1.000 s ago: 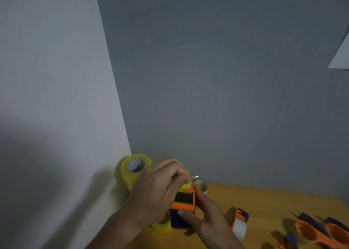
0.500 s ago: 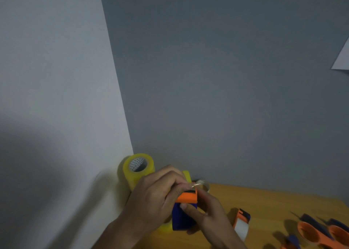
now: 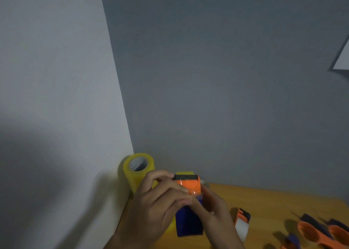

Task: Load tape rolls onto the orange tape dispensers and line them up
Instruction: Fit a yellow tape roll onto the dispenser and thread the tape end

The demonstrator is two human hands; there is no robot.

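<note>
- Low in the corner where the two grey walls met, we saw a wooden desk at the bottom right of the head view.
- We saw both hands meet above the desk's left end, around one orange tape dispenser with a dark blue body below it.
- The left hand had its fingers curled over the dispenser's left side; its grip was closed, with the fingertips pinching a clear strip of tape against the orange front.
- The right hand wrapped the dispenser from the right and below, its grip also closed round the blue body, with its thumb near the same strip.
- A black band ran along the top edge of the orange part, tilted toward the camera.
- Behind the left hand, a tall yellow tape roll leaned in the corner, its open core facing up and toward us.
- More yellow showed just behind and beneath the held dispenser; we could not tell whether it was a roll already mounted or another one on the desk.
- To the right of the right wrist, a second dispenser with a pale roll stood on the desk, apart from the hands.
- Farther right, near the frame edge, lay empty orange dispensers with dark blue parts, close together.
</note>
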